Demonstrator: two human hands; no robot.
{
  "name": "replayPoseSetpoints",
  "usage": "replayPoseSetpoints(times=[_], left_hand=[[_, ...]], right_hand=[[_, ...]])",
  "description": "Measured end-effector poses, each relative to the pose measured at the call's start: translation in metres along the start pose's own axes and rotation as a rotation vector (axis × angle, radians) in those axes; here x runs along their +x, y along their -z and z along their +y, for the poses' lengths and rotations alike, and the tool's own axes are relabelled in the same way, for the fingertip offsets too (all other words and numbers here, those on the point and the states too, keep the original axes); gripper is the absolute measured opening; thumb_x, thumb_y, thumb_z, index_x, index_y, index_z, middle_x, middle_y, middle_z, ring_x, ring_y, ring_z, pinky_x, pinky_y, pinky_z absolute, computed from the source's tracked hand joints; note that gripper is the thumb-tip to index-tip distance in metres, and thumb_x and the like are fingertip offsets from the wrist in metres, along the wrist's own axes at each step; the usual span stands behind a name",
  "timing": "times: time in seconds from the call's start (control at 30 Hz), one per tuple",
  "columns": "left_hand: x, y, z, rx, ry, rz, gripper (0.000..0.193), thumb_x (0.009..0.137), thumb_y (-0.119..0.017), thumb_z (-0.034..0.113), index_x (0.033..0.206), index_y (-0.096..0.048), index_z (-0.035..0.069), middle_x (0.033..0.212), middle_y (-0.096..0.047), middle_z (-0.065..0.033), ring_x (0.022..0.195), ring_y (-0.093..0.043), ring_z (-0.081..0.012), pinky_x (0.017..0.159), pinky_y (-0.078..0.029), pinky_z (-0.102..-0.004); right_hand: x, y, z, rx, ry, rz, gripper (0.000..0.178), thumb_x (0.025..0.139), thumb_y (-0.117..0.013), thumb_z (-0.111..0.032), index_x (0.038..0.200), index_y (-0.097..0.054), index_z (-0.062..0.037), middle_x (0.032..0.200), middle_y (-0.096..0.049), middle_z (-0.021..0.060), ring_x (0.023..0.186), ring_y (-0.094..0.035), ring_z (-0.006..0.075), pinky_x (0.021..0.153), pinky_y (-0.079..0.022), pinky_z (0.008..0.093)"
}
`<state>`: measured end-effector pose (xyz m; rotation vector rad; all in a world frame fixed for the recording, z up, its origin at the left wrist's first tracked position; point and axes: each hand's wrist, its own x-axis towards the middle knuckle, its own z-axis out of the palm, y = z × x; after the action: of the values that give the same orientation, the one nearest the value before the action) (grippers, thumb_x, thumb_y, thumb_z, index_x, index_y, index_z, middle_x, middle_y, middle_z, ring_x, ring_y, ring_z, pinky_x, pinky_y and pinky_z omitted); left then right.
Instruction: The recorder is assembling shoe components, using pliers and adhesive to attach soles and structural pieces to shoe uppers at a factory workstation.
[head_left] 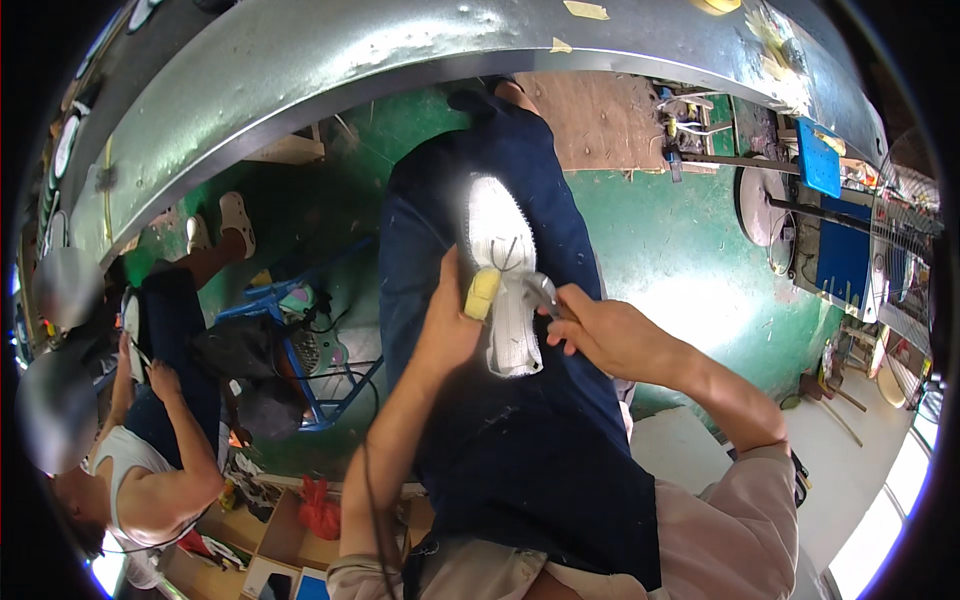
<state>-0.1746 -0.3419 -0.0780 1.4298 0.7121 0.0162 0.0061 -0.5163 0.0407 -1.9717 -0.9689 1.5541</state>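
Across my lap, on dark blue cloth, lies a long white shoe sole (515, 340) with a ribbed face and a toothed edge. My left hand (453, 325) is closed at its left side, around a yellow block-like piece (483, 293) that rests against the sole. From the right, my right hand (590, 325) is closed on a grey curved tool (540, 292), whose head touches or overlaps the sole's middle; its exact kind is unclear. Thin dark curved lines cross the sole just above both hands.
A metal bench edge (400, 75) arches across the far side. To the left, a seated co-worker (165, 440) handles a shoe beside a blue metal frame (300, 370) with a black bag (250, 365). A fan (905, 230) stands at right. Open wooden compartments (285, 530) lie lower left.
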Motion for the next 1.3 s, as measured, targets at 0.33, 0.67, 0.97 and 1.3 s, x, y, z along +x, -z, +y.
replayPoseSetpoints(times=[0.33, 0.67, 0.97, 1.3], left_hand=[[-0.01, -0.004, 0.017, 0.025, 0.005, -0.012, 0.084, 0.105, -0.065, 0.005, 0.173, -0.018, -0.001, 0.169, -0.045, -0.0216, 0.154, -0.047, -0.0293, 0.127, -0.034, -0.0384], [-0.037, -0.024, -0.002, 0.119, -0.148, 0.059, 0.105, 0.099, -0.071, 0.003, 0.177, 0.0, 0.009, 0.176, -0.029, -0.0289, 0.159, -0.039, -0.0387, 0.127, -0.033, -0.0432], [-0.051, -0.023, -0.004, 0.091, -0.184, -0.118, 0.131, 0.092, -0.085, 0.009, 0.173, 0.019, 0.005, 0.183, -0.002, -0.0233, 0.169, -0.01, -0.0317, 0.136, -0.012, -0.0424], [-0.047, -0.017, -0.013, 0.092, -0.061, -0.228, 0.16, 0.08, -0.1, 0.024, 0.166, 0.032, 0.002, 0.179, -0.015, -0.0299, 0.164, -0.029, -0.0352, 0.131, -0.03, -0.0426]], right_hand=[[0.005, -0.013, 0.002, -0.073, -0.102, -0.295, 0.035, 0.115, -0.052, -0.036, 0.111, -0.057, -0.0017, 0.078, -0.072, 0.0155, 0.068, -0.073, 0.0352, 0.059, -0.055, 0.0457], [-0.013, -0.028, 0.024, -0.603, 0.276, -0.132, 0.036, 0.115, -0.053, -0.038, 0.109, -0.057, -0.0023, 0.074, -0.069, 0.0154, 0.063, -0.071, 0.0351, 0.055, -0.053, 0.0448], [-0.02, 0.003, 0.023, 0.23, -0.274, -0.578, 0.041, 0.119, -0.041, -0.04, 0.117, -0.061, -0.0045, 0.077, -0.07, 0.0082, 0.063, -0.071, 0.0205, 0.055, -0.054, 0.0369], [-0.007, -0.046, 0.032, -0.544, 0.579, 0.33, 0.023, 0.102, -0.073, -0.027, 0.109, -0.061, -0.008, 0.085, -0.069, 0.0084, 0.07, -0.071, 0.0261, 0.057, -0.055, 0.0398]])
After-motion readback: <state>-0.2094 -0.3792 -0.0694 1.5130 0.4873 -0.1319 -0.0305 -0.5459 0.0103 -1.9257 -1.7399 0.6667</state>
